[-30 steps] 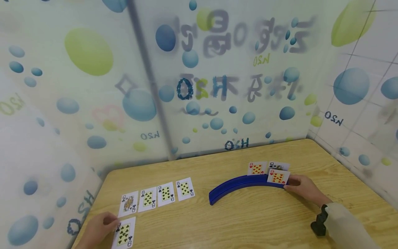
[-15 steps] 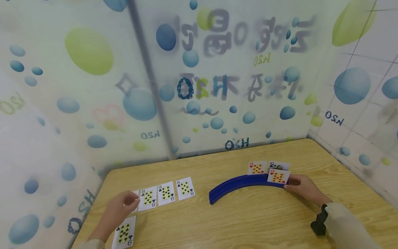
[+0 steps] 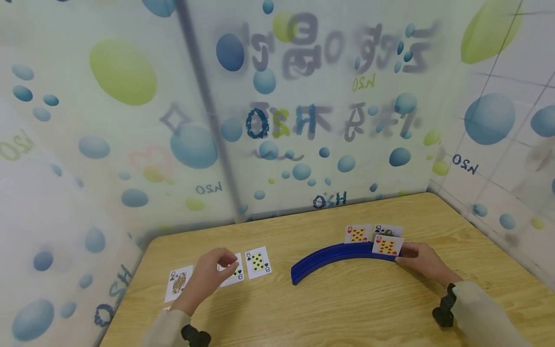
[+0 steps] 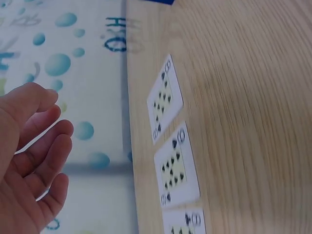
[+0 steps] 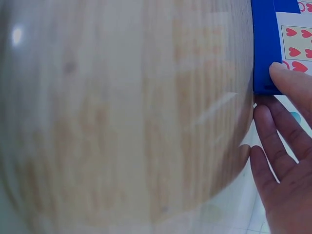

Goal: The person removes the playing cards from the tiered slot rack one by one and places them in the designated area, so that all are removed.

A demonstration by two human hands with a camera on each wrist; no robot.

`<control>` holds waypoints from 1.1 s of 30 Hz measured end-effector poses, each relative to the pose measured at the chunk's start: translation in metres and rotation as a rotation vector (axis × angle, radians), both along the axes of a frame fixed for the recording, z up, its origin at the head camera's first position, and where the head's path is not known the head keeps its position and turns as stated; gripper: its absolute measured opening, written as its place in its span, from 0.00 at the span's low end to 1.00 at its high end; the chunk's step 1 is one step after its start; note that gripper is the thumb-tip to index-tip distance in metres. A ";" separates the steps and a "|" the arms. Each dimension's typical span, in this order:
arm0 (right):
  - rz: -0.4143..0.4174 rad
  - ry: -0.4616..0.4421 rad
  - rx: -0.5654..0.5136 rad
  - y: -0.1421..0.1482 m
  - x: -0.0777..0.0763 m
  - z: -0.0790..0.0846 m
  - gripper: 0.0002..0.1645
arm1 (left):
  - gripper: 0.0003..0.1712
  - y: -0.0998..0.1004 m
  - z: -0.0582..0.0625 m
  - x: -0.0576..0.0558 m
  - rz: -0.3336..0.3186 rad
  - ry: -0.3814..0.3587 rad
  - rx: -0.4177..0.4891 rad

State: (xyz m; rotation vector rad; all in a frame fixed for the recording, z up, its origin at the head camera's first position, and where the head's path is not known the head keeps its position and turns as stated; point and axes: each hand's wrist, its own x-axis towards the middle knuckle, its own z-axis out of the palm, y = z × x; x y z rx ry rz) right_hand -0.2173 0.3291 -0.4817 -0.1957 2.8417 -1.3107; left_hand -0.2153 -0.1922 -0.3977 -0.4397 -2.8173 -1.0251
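Note:
My left hand (image 3: 210, 277) hovers over the row of playing cards on the table, its fingers loosely curled around nothing. Below it lies the nine of spades (image 4: 177, 165), with the eight of spades (image 3: 258, 262) to its right and the queen of clubs (image 3: 177, 284) to its left. The hand hides the eight of clubs (image 4: 184, 224) from the head view. At the right, my right hand (image 3: 422, 264) pinches the end of a curved blue card holder (image 3: 329, 257), thumb in front. The holder carries the eight of hearts (image 3: 358, 234), a black queen (image 3: 390, 230) and the nine of hearts (image 3: 387, 246).
The wooden table (image 3: 312, 308) ends at a wall (image 3: 277, 173) printed with bubbles. Bare wood lies between the card row and the holder. My left forearm covers most of the card at the lower left.
My left hand has left the nine of clubs at the lower left and moved right along the row, past the queen of clubs. The right hand and holder have stayed in place.

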 end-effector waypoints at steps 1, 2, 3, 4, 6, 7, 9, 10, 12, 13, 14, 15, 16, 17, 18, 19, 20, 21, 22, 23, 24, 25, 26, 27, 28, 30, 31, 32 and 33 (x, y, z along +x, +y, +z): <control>-0.002 -0.001 0.002 0.000 0.000 0.001 0.30 | 0.04 0.005 -0.002 -0.002 -0.016 0.005 0.010; -0.004 -0.002 0.007 -0.001 0.001 0.002 0.30 | 0.03 0.010 -0.003 -0.005 -0.028 0.001 0.022; -0.004 -0.002 0.012 -0.001 0.001 0.003 0.30 | 0.03 0.015 -0.005 -0.007 -0.042 0.002 0.034; -0.010 -0.005 0.015 -0.002 0.001 0.003 0.30 | 0.03 0.020 -0.006 -0.009 -0.061 0.002 0.042; -0.011 -0.009 0.015 -0.002 0.002 0.003 0.31 | 0.03 0.031 -0.008 -0.013 -0.099 0.001 0.055; -0.008 -0.008 0.018 -0.001 0.001 0.002 0.30 | 0.02 0.037 -0.009 -0.015 -0.122 -0.002 0.062; -0.008 -0.007 0.017 -0.001 0.001 0.002 0.31 | 0.03 0.049 -0.009 -0.020 -0.161 -0.003 0.071; -0.009 -0.008 0.013 -0.001 0.000 0.001 0.30 | 0.03 0.055 -0.010 -0.022 -0.180 -0.006 0.075; -0.002 0.001 0.019 0.000 0.000 0.000 0.30 | 0.03 0.067 -0.010 -0.026 -0.212 -0.013 0.085; -0.004 0.002 0.017 0.000 0.000 0.001 0.30 | 0.04 0.073 -0.010 -0.028 -0.228 -0.015 0.086; -0.003 0.003 0.017 0.000 0.001 0.001 0.30 | 0.04 0.080 -0.011 -0.030 -0.240 -0.017 0.085; 0.002 0.006 0.023 0.000 0.001 0.002 0.30 | 0.04 0.086 -0.011 -0.031 -0.251 -0.024 0.085; 0.002 0.004 0.020 0.000 0.001 0.002 0.30 | 0.04 0.092 -0.010 -0.033 -0.261 -0.032 0.089; -0.001 0.003 0.023 0.000 0.001 0.003 0.30 | 0.04 0.098 -0.010 -0.034 -0.268 -0.042 0.093; -0.003 0.000 0.026 -0.001 0.002 0.003 0.30 | 0.04 0.104 -0.010 -0.035 -0.277 -0.051 0.098; -0.008 -0.008 0.019 -0.001 0.002 0.003 0.30 | 0.04 0.110 -0.010 -0.036 -0.286 -0.061 0.104; -0.009 -0.010 0.024 -0.001 0.002 0.004 0.30 | 0.05 0.116 -0.009 -0.037 -0.295 -0.073 0.114; -0.016 -0.014 0.026 -0.001 0.003 0.004 0.30 | 0.06 0.122 -0.010 -0.038 -0.307 -0.079 0.125; -0.020 -0.017 0.025 -0.001 0.003 0.004 0.30 | 0.06 0.128 -0.010 -0.039 -0.318 -0.090 0.139; -0.022 -0.019 0.028 -0.002 0.003 0.004 0.30 | 0.07 0.133 -0.009 -0.040 -0.326 -0.105 0.155; -0.020 -0.018 0.033 -0.001 0.003 0.004 0.30 | 0.07 0.139 -0.009 -0.041 -0.335 -0.118 0.168; -0.019 -0.015 0.039 -0.001 0.003 0.004 0.30 | 0.08 0.144 -0.009 -0.041 -0.342 -0.132 0.182; -0.017 -0.012 0.043 -0.001 0.003 0.005 0.30 | 0.08 0.149 -0.009 -0.042 -0.350 -0.141 0.193; -0.016 -0.010 0.046 -0.001 0.002 0.005 0.30 | 0.08 0.154 -0.009 -0.042 -0.355 -0.149 0.198; -0.015 -0.009 0.047 -0.001 0.002 0.005 0.30 | 0.08 0.160 -0.009 -0.043 -0.352 -0.163 0.203; -0.012 -0.006 0.048 -0.001 0.002 0.005 0.30 | 0.08 0.170 -0.008 -0.045 -0.351 -0.171 0.200; -0.011 -0.005 0.048 -0.001 0.002 0.005 0.29 | 0.07 0.175 -0.008 -0.046 -0.351 -0.171 0.199; -0.008 -0.005 0.046 -0.001 0.002 0.004 0.29 | 0.07 0.180 -0.008 -0.048 -0.350 -0.170 0.200; -0.007 -0.004 0.045 -0.002 0.002 0.004 0.29 | 0.07 0.184 -0.007 -0.049 -0.350 -0.169 0.203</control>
